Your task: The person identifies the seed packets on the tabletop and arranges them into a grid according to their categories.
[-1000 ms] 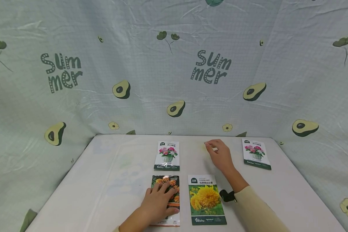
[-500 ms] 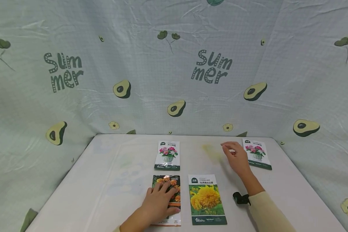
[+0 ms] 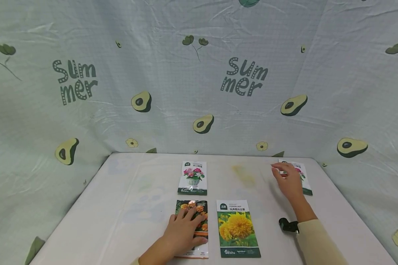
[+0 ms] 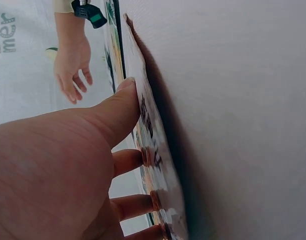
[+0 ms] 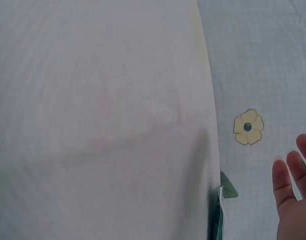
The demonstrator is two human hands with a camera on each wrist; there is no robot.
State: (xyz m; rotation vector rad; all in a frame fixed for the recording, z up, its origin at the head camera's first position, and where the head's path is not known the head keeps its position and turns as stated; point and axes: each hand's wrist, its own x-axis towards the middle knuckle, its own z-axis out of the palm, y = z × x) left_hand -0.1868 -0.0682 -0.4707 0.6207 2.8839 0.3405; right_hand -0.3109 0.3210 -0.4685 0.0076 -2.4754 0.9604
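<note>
My left hand (image 3: 182, 233) rests on a seed packet with orange flowers (image 3: 202, 233), its fingers spread over the front. In the left wrist view the thumb (image 4: 124, 102) touches the packet's edge. My right hand (image 3: 289, 184) hovers at the right, fingers loosely bent, holding nothing. Behind it lies a white seed packet with a pink potted flower (image 3: 304, 179), partly covered by the hand. A matching white packet (image 3: 193, 178) lies at the back middle. Between the hands, nearer me, is a seed packet with a yellow sunflower (image 3: 238, 228).
The packets lie on a white table (image 3: 126, 221) with a faint yellow stain (image 3: 243, 175). A curtain (image 3: 166, 73) printed with avocados and lettering hangs along the back and sides. A black wrist camera (image 3: 287, 225) sits at the right wrist.
My right hand has moved right from the back middle of the table, in front of the right-hand white packet. The left hand has stayed on the orange-flower packet.
</note>
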